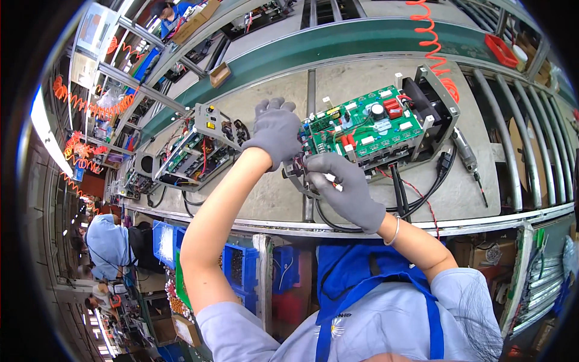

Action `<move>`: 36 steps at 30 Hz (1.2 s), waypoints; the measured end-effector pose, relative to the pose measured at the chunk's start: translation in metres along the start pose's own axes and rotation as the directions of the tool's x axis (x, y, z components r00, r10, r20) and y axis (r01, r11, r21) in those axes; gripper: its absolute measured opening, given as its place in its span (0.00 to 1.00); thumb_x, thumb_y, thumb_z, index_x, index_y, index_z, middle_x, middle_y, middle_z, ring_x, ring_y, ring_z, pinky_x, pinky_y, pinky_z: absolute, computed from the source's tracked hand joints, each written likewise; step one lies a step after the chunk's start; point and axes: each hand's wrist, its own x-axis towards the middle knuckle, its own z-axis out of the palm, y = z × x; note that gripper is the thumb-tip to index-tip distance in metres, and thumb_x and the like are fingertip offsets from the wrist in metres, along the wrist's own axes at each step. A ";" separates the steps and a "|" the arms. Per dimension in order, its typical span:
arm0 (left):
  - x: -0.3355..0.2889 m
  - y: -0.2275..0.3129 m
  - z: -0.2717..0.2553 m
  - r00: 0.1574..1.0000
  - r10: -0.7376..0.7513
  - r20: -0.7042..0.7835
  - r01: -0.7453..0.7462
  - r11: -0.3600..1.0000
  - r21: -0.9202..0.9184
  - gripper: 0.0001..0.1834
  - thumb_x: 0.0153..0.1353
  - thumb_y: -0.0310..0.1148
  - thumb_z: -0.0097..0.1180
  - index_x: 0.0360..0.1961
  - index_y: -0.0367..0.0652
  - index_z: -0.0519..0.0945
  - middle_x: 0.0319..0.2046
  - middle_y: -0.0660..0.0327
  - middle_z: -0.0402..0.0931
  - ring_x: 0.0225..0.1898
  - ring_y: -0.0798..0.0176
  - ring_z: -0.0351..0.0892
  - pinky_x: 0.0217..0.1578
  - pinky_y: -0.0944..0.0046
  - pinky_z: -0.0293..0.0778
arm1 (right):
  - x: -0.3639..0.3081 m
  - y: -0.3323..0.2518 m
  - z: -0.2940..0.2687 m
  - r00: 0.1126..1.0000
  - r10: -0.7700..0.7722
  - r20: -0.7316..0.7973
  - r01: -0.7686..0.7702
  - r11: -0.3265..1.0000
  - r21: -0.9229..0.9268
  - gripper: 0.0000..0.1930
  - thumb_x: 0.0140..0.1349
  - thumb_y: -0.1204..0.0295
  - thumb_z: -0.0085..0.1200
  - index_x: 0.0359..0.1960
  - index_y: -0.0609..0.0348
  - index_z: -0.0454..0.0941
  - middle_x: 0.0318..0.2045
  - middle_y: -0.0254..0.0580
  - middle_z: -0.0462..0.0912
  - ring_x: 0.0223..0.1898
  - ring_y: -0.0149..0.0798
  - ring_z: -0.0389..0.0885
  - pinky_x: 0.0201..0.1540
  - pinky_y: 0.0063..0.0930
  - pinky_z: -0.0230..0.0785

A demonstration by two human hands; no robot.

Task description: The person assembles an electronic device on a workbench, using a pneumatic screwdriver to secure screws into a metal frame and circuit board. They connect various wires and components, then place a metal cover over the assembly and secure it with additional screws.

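Nearest us hangs our blue apron [362, 283] over a grey shirt; above it our right hand [345, 188], gloved grey, pinches a small metal bracket with wires [300, 175] at the near left corner of the green circuit board [365, 125]; our left hand [276, 130], gloved too, curls closed on that same corner, touching the board's edge; the board sits in a metal frame with a black fan [431, 102] on the grey workbench [265, 193]; an electric screwdriver [467, 154] lies just right.

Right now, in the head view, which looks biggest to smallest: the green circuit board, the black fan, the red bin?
1. Green circuit board.
2. Black fan.
3. Red bin; it sits farther back, so its true size is unsure.
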 end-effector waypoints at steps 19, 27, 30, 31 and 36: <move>0.017 0.009 0.013 1.000 -0.021 -0.008 0.021 0.996 0.087 0.15 0.50 0.39 0.61 0.38 0.45 0.87 0.46 0.52 0.81 0.59 0.53 0.72 0.64 0.47 0.53 | 0.001 0.003 -0.011 1.000 0.017 -0.022 -0.018 0.999 -0.048 0.09 0.61 0.76 0.56 0.43 0.62 0.79 0.39 0.44 0.83 0.41 0.38 0.83 0.45 0.31 0.75; 0.023 -0.013 0.020 0.997 0.080 0.022 -0.077 0.988 -0.137 0.16 0.44 0.45 0.63 0.28 0.44 0.87 0.36 0.49 0.82 0.49 0.50 0.77 0.57 0.53 0.61 | 0.002 0.005 -0.014 1.000 0.011 0.004 -0.010 0.998 -0.061 0.08 0.61 0.75 0.55 0.42 0.60 0.78 0.38 0.43 0.82 0.40 0.41 0.83 0.44 0.32 0.74; 0.024 -0.013 0.017 0.994 0.085 0.068 -0.083 0.996 -0.031 0.16 0.45 0.45 0.63 0.30 0.45 0.87 0.40 0.51 0.81 0.50 0.51 0.76 0.57 0.52 0.61 | 0.003 0.003 -0.016 1.000 0.001 -0.006 -0.001 0.998 -0.061 0.08 0.61 0.75 0.55 0.42 0.59 0.78 0.39 0.43 0.83 0.40 0.43 0.82 0.45 0.33 0.74; 0.024 -0.012 0.016 0.994 0.084 0.076 -0.086 0.996 0.016 0.16 0.45 0.45 0.63 0.30 0.45 0.87 0.41 0.51 0.81 0.51 0.51 0.76 0.57 0.52 0.61 | 0.002 0.003 -0.016 1.000 -0.003 0.002 0.003 0.998 -0.070 0.08 0.61 0.75 0.55 0.42 0.59 0.78 0.39 0.43 0.83 0.41 0.43 0.82 0.45 0.33 0.74; 0.012 0.003 0.009 0.996 0.067 -0.060 -0.058 0.988 0.141 0.15 0.49 0.44 0.62 0.34 0.47 0.88 0.44 0.56 0.80 0.54 0.55 0.74 0.57 0.50 0.61 | 0.002 0.003 -0.019 1.000 -0.001 -0.002 0.001 0.995 -0.101 0.09 0.61 0.75 0.55 0.43 0.59 0.78 0.40 0.43 0.83 0.42 0.43 0.83 0.46 0.32 0.74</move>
